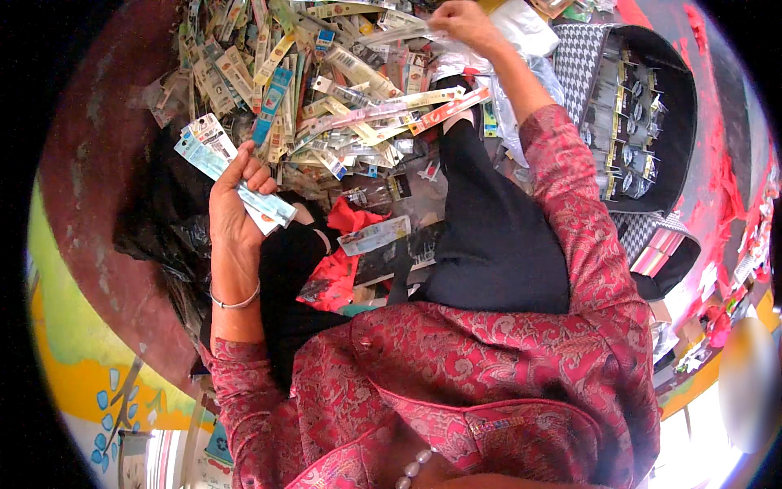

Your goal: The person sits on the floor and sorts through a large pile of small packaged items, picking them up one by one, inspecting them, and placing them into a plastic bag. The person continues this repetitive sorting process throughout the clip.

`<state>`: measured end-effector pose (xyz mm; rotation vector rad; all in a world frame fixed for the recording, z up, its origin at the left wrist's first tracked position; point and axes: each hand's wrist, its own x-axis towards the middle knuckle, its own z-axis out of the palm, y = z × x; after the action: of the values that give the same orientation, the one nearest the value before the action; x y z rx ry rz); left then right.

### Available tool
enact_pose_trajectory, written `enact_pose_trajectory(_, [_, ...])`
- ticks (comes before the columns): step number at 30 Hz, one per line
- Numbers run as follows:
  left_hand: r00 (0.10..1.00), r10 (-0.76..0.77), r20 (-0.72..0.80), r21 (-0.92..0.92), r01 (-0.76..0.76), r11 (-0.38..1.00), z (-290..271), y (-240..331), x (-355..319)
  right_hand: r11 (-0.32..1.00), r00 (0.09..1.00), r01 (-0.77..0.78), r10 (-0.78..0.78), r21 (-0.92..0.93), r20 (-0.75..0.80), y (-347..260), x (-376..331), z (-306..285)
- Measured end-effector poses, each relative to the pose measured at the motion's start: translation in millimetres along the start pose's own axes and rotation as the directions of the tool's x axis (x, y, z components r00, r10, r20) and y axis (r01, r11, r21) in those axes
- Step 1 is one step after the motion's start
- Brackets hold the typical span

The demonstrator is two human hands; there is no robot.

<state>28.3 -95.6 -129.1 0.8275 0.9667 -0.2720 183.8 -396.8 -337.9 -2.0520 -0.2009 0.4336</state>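
Observation:
My left hand [239,191] is closed around several long, slim packets [199,155] in light blue and white, which stick out on both sides of the fist. Farther off at the top, my right hand [464,24] pinches the end of a clear plastic sleeve [399,34]. Below both hands spreads a big heap of slim printed packets [358,73], mostly cream and yellow. A blue packet [271,106] stands out just beyond my left fist. An orange strip packet [450,110] lies at the heap's near right side, beside my leg.
A houndstooth-patterned case [580,69] with a black inside holds rows of packaged small metal items [627,130] at the right. Another case [652,240] sits nearer. Red scraps [354,216] and a loose light blue packet [376,236] lie between my legs. Black plastic [167,212] is at left.

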Motion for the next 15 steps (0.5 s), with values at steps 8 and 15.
enact_pose_trajectory(8, [0.996, 0.039, 0.083, 0.048, -0.043, 0.998, -2.8, -1.9, -1.2, 0.898, 0.999, 0.037, -0.038, 0.438, -0.006, -80.7, -24.5, -53.1])
enact_pose_trajectory(15, [0.996, -0.038, 0.082, 0.373, 0.005, 0.928, 14.8, -4.6, -7.4, 0.924, 0.798, 0.132, -0.315, 0.36, 0.515, -153.7, -50.6, -18.0])
